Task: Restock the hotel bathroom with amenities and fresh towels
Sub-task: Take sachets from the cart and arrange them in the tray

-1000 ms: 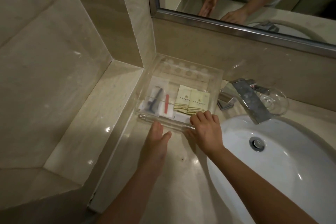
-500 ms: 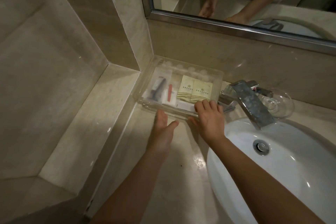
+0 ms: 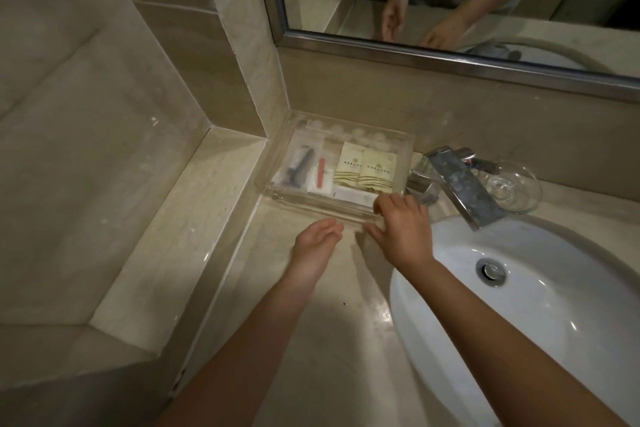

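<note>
A clear acrylic amenity tray (image 3: 408, 140) sits in the back corner of the marble counter, against the wall under the mirror. It holds two yellow sachets (image 3: 363, 172), a bagged black razor (image 3: 301, 166), a red item (image 3: 322, 172) and a white packet (image 3: 353, 196). My right hand (image 3: 403, 229) grips the tray's front right rim, fingers curled over the edge, thumb against the front wall. My left hand (image 3: 315, 248) hovers just in front of the tray's front edge, fingers relaxed, holding nothing.
A white oval basin (image 3: 554, 322) with a chrome drain (image 3: 490, 270) fills the right side. A chrome faucet (image 3: 460, 187) stands right of the tray, a clear glass dish (image 3: 512, 189) behind it. A raised marble ledge (image 3: 166, 246) runs along the left.
The tray has slid back into the corner against the wall. My right hand stayed on its front rim; my left hand has come off the front edge.
</note>
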### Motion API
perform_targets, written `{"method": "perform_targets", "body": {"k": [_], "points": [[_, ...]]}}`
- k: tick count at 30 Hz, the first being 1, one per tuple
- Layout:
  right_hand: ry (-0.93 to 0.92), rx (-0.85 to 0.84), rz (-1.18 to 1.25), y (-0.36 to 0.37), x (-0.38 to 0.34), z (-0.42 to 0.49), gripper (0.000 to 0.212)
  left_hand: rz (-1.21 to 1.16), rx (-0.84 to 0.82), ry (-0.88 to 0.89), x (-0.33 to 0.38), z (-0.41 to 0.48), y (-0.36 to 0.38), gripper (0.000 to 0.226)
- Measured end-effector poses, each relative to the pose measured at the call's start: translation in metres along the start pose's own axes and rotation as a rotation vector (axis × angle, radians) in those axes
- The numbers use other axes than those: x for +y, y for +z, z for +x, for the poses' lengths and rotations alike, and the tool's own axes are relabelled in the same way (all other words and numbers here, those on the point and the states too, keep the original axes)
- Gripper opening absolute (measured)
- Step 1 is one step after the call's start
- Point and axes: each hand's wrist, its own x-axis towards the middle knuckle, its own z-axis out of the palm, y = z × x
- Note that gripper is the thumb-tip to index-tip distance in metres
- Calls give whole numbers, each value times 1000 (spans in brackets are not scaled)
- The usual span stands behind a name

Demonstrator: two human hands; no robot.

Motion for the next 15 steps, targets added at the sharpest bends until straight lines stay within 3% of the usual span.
{"method": "perform_targets", "body": {"k": [4,9,15], "points": [[90,-102,159,-28,2,-21,18,214,-137,57,6,-20,-5,12],[295,-237,270,-68,2,-69,21,538,-375,188,9,-44,-6,10],[573,-230,365,-110,0,-154,17,902,-709,379,10,-77,12,25]]}}
